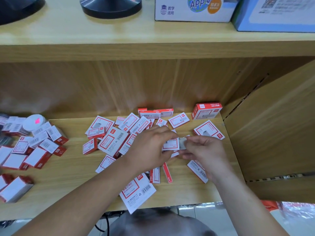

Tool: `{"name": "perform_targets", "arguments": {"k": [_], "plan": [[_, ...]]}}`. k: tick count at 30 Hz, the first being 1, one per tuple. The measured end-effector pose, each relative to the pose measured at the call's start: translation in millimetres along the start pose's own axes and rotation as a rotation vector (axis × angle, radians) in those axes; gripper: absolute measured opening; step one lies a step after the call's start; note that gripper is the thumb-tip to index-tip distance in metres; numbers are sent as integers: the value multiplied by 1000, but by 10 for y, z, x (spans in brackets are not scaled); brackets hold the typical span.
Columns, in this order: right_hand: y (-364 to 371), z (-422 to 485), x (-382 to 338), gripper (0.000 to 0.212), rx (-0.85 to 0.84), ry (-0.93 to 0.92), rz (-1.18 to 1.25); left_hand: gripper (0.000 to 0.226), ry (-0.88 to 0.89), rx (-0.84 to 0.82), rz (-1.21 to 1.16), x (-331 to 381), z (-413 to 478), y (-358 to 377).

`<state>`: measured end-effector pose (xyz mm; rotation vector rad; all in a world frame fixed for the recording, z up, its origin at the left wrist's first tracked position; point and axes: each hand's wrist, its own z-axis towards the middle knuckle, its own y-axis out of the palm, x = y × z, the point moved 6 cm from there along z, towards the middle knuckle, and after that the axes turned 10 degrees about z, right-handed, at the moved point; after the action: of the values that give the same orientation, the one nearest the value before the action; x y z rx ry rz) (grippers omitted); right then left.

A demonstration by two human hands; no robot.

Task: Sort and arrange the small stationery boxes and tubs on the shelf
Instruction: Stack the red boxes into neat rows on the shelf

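Fingers snug around one small box

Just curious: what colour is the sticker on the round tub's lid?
Bright pink sticker, on a white lid; the head view shows it best.

Left hand and right hand hold one small box over the littered shelf.

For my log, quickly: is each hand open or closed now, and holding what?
Left hand: closed, grip on a small red-and-white box.
Right hand: closed, pinching the same box at its grey end.
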<state>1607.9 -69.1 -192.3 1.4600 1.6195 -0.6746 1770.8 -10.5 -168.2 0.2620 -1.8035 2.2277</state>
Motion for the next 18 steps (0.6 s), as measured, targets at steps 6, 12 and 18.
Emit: {"name": "perform_targets", "arguments": {"k": [6,12,18], "plan": [[50,-12,-17,12,35,-77,-66,38,20,19,-16,62,-18,-4],[98,-30,-18,12,-42,-133,-88,56,30,-10,13,50,-40,-27],[120,-32,-42,24,-172,-121,-110,43,48,-7,11,26,-18,-42]]}}
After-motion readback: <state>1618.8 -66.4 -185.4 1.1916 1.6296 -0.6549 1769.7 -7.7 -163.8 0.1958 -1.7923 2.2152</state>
